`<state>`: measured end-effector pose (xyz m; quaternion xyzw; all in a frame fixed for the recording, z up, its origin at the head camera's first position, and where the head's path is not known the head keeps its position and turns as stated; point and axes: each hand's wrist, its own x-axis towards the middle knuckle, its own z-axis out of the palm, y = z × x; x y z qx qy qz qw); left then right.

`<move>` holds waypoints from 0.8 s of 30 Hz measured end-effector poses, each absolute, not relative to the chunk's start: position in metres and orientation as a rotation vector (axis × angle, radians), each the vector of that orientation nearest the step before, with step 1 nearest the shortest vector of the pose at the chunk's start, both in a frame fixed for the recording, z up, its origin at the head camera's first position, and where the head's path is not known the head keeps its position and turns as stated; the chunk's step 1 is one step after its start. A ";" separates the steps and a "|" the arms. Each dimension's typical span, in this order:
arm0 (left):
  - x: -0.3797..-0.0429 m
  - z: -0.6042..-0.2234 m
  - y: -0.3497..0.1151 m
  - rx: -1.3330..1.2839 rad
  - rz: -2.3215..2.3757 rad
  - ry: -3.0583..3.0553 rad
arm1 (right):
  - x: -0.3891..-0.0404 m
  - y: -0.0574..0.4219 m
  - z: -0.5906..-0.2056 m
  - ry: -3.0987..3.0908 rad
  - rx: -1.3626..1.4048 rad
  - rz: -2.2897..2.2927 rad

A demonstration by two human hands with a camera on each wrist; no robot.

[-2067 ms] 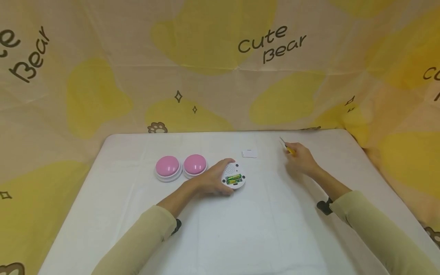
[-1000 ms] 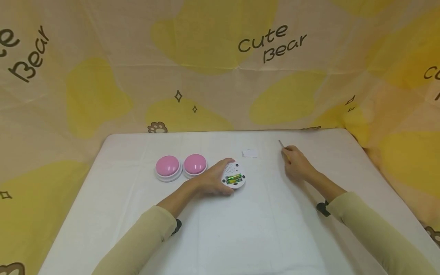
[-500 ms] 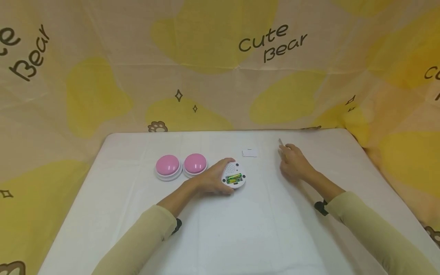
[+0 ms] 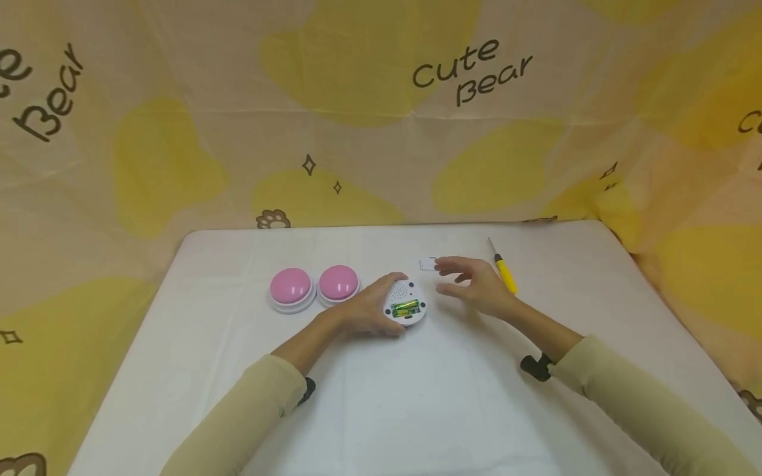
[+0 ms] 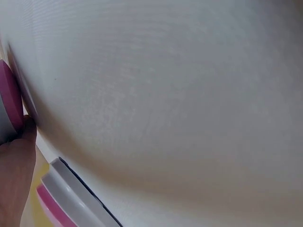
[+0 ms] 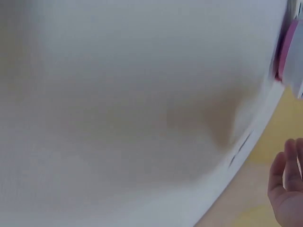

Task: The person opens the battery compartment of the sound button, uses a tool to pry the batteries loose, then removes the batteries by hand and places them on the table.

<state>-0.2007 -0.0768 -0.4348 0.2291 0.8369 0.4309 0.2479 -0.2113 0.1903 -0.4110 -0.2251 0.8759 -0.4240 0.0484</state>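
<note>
My left hand (image 4: 369,307) grips a round white button device (image 4: 400,293) by its sides, turned with its underside up. Two green batteries (image 4: 406,309) lie in the uncovered compartment. The device's pink dome (image 5: 10,94) faces down in the left wrist view. My right hand (image 4: 481,284) holds nothing, its fingers relaxed and apart. Its fingertips overlap the edge of a small white battery cover (image 4: 426,264) behind the device. Just beyond that hand, to the right, a screwdriver (image 4: 506,272) with a yellow handle lies on the table, its tip pointing away.
Two more pink-domed buttons stand dome up left of my left hand, a left one (image 4: 290,287) and a right one (image 4: 338,284). White cloth covers the table (image 4: 405,396). A yellow-patterned curtain (image 4: 381,132) rises along the back edge and sides.
My right hand has put down the screwdriver, let go of it and moved left to the battery cover. The left hand and the device have stayed in place.
</note>
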 end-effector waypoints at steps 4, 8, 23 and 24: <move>-0.202 -0.436 -0.077 0.644 1.186 2.274 | -0.202 0.178 -0.414 2.565 -0.753 -1.358; -0.202 -0.436 -0.077 0.645 1.172 2.283 | -0.198 0.169 -0.418 2.506 -0.792 -1.407; -0.202 -0.434 -0.077 0.676 1.177 2.286 | -0.194 0.154 -0.428 2.525 -0.839 -1.448; -0.202 -0.434 -0.077 0.675 1.175 2.285 | -0.193 0.153 -0.428 2.543 -0.840 -1.432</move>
